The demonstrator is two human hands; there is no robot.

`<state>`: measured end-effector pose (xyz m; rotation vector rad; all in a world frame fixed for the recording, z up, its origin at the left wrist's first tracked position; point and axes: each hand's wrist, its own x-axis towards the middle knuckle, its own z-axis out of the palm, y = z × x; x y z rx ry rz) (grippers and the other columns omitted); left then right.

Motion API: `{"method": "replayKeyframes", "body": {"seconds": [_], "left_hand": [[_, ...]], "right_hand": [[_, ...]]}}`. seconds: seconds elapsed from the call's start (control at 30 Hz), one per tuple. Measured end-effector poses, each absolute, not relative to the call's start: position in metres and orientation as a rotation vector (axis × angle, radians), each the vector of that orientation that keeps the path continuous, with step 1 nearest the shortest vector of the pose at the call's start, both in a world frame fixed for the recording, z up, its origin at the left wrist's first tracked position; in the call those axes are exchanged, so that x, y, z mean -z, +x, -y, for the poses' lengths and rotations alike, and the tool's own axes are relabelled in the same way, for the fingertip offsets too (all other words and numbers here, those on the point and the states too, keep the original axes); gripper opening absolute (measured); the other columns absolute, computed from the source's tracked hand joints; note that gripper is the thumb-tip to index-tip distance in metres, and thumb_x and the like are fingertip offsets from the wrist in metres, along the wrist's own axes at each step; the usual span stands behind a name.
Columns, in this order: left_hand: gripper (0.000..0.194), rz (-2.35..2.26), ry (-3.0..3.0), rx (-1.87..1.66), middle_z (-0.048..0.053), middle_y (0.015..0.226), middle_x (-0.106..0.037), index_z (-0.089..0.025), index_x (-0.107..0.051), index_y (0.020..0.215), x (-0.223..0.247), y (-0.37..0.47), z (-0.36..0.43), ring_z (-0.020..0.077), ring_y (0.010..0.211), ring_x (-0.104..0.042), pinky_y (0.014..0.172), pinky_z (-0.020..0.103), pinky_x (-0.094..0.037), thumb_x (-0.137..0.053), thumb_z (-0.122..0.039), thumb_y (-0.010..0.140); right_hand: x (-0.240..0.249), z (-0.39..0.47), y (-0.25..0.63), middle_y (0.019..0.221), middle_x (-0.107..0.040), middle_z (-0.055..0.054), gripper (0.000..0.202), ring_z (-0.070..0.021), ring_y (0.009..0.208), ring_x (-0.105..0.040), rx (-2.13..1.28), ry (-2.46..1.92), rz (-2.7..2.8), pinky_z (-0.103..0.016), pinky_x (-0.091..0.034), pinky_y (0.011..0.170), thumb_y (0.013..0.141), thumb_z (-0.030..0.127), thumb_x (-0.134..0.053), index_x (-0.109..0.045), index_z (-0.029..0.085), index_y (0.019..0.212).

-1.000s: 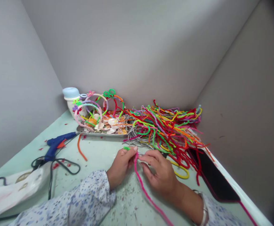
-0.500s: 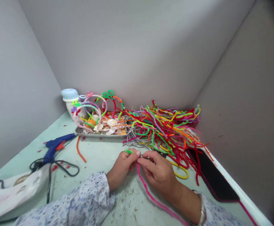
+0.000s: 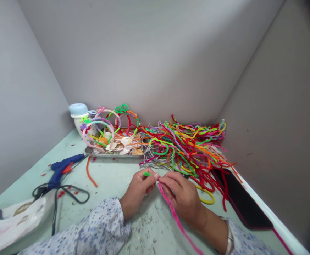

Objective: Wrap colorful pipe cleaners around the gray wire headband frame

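My left hand (image 3: 137,189) is closed, thumb and fingers pinched on a green pipe cleaner (image 3: 147,174) whose short fuzzy end pokes out above the thumb. Close beside it, my right hand (image 3: 183,196) pinches the upper end of a pink pipe cleaner (image 3: 176,217). The rest of that pink length hangs down toward me and runs past the lower edge of the view. Both sets of fingertips meet over the table, and they hide how the green and pink pieces join there.
A metal tray (image 3: 115,156) holds shell-like discs and several colourful headbands (image 3: 98,122). Right of it lie a heap of pipe cleaners (image 3: 187,145) and a dark phone-like slab (image 3: 247,202). At left are a blue glue gun (image 3: 61,168), its cord, a white bag (image 3: 19,226) and a lidded cup (image 3: 79,118).
My right hand has shifted slightly right and its fingers have straightened a little. The pink pipe cleaner's hanging end has swung left. My left hand keeps its pinch.
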<state>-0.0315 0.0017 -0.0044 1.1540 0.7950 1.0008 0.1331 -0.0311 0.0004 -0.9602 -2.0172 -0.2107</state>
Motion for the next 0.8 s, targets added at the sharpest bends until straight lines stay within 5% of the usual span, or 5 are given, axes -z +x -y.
{"method": "replayKeyframes", "body": {"seconds": [0.8], "left_hand": [[0.031, -0.848, 1.215, -0.990, -0.007, 0.049, -0.040, -0.016, -0.051, 0.062, -0.005, -0.030, 0.001, 0.0065, 0.044, -0.030, 0.044, 0.021, -0.023, -0.064, -0.037, 0.081]], "right_hand": [[0.000, 0.034, 0.123, 0.087, -0.067, -0.006, 0.011, -0.0179, 0.084, -0.065, -0.005, -1.098, 1.818, -0.028, -0.052, 0.076, 0.090, 0.014, -0.052, -0.062, 0.017, 0.092]]}}
